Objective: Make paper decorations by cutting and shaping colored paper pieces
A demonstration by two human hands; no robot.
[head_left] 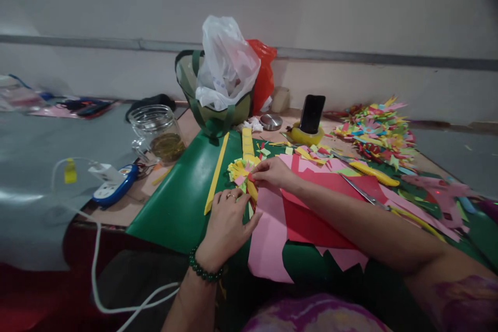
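A paper flower of fringed yellow, pink and green strips is upright over the green sheet. My left hand, with a green bead bracelet and a ring, is closed around its lower part, where yellow and red strips show; the fingertips are partly hidden. At the flower's right side, my right hand pinches a small red paper piece against it. Pink paper and red paper lie under my right forearm. A long yellow strip lies left of the flower.
Yellow-handled scissors lie open on the papers, near a pink glue gun. Behind stand a phone in a yellow tape roll, a paper-flower pile and a bag. A glass mug and power strip are left.
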